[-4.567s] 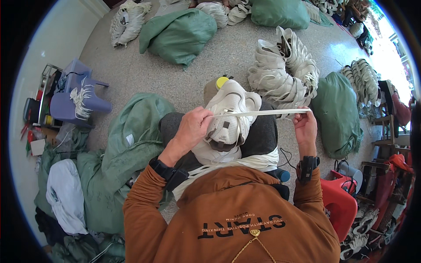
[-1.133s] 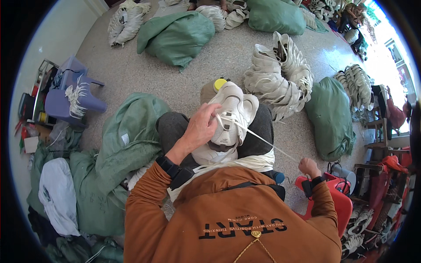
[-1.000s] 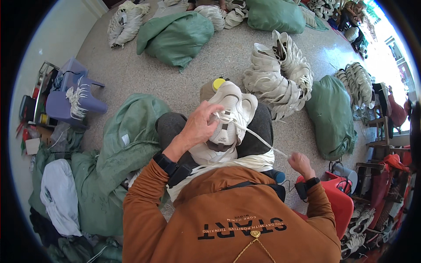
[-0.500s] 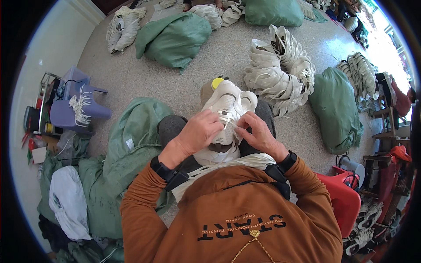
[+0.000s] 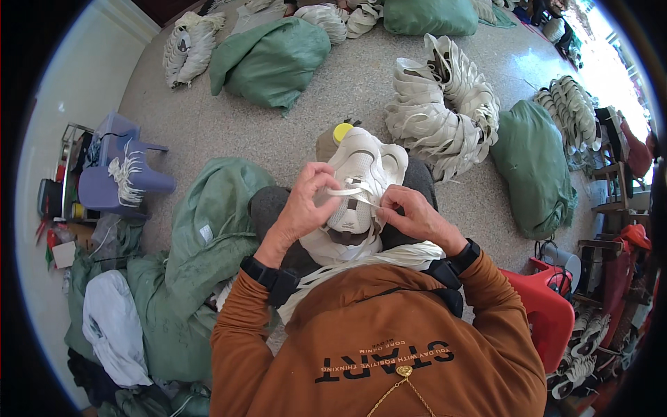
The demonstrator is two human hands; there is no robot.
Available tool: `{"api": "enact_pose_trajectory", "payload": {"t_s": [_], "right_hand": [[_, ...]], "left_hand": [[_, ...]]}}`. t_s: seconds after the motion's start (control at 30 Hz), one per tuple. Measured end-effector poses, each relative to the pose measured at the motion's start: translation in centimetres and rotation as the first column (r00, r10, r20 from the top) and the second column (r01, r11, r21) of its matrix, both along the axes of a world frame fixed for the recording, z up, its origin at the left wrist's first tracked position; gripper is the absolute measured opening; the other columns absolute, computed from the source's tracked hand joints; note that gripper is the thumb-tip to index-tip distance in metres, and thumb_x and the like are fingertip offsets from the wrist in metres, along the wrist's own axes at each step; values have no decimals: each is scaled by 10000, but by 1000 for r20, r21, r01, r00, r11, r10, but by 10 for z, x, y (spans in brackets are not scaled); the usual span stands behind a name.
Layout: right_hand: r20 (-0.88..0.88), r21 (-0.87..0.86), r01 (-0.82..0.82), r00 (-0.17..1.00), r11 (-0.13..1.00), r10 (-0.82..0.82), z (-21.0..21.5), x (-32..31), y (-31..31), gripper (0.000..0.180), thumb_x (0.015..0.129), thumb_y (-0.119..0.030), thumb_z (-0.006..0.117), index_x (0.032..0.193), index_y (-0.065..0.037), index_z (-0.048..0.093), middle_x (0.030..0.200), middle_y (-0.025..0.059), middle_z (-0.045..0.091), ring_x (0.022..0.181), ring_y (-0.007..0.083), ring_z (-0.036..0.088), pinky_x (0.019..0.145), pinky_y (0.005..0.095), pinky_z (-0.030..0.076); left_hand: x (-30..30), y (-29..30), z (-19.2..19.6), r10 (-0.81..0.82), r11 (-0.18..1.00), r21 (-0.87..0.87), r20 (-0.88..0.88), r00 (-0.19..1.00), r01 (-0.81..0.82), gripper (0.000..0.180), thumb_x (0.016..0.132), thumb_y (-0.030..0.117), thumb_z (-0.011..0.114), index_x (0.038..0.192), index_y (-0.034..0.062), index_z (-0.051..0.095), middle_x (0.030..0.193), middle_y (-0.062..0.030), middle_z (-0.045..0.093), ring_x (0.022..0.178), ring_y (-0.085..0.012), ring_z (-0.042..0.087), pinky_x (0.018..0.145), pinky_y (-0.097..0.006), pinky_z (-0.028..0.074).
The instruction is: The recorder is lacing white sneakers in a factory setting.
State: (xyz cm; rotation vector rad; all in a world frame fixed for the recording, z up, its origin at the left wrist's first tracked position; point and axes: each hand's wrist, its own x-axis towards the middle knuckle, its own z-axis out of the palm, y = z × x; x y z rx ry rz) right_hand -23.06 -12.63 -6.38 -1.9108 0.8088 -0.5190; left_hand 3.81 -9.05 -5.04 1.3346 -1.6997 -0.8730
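A white sneaker (image 5: 354, 217) lies on my lap between my knees, its toe pointing away from me. A second pale shoe shows close beside and beneath it. Across the tongue runs a white shoelace (image 5: 356, 188). My left hand (image 5: 306, 205) pinches the lace between thumb and fingers at the shoe's left side. On the right, my right hand (image 5: 415, 217) has thumb and forefinger closed on the other part of the lace, near the eyelets. A bundle of loose white laces (image 5: 410, 256) lies over my lap against my sweatshirt.
Ahead on the floor stands a ring of stacked white shoes (image 5: 445, 111). Green sacks (image 5: 535, 170) lie right, far and left. A purple stool (image 5: 125, 182) holding laces stands left, a red chair (image 5: 545, 306) at my right. A yellow lid (image 5: 342, 132) shows beyond the sneaker.
My left hand has moved up and left, drawing the lace out sideways across the shoe. The right hand has shifted slightly right and down, still pinching.
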Motion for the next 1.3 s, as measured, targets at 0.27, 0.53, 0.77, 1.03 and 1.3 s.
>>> {"api": "enact_pose_trajectory", "payload": {"t_s": [0.27,0.53,0.77,1.03,1.3], "right_hand": [[-7,135,-118,993,984,120,21,-32,4,171,921,-127,654,825,0,590,753,53,561,704,151,526,644,319,443],[-107,388,-126,978,913,180,28,-87,21,142,938,-129,642,873,-5,616,738,32,563,706,116,524,653,294,447],[181,-46,225,960,973,-214,9,7,-2,135,930,-130,659,947,-1,622,787,61,611,723,165,587,666,312,473],[-15,-22,93,996,995,-93,10,46,-30,176,843,-154,686,823,-1,602,735,166,646,672,326,637,641,422,500],[114,414,-34,993,910,-15,-13,25,-36,186,891,-154,673,821,18,654,695,-3,596,677,71,521,593,277,435]], "left_hand": [[13,-11,-2,-115,977,188,83,990,98,193,764,68,684,939,40,608,1097,-103,531,1076,-272,551,969,-375,446],[2,-10,-1,-133,980,161,107,985,115,212,789,97,662,995,58,634,1097,-123,521,1074,-305,550,1011,-385,430],[-19,-3,-18,160,986,28,153,975,-166,148,831,158,730,913,62,653,992,-100,580,992,-288,562,903,-392,449],[-26,1,-19,190,980,-103,227,955,-170,135,856,114,723,927,44,632,970,-83,586,953,-262,564,879,-358,454],[-25,6,-23,151,980,-157,185,971,-123,138,861,101,693,969,59,617,1021,-102,576,999,-308,530,894,-412,425]]}}
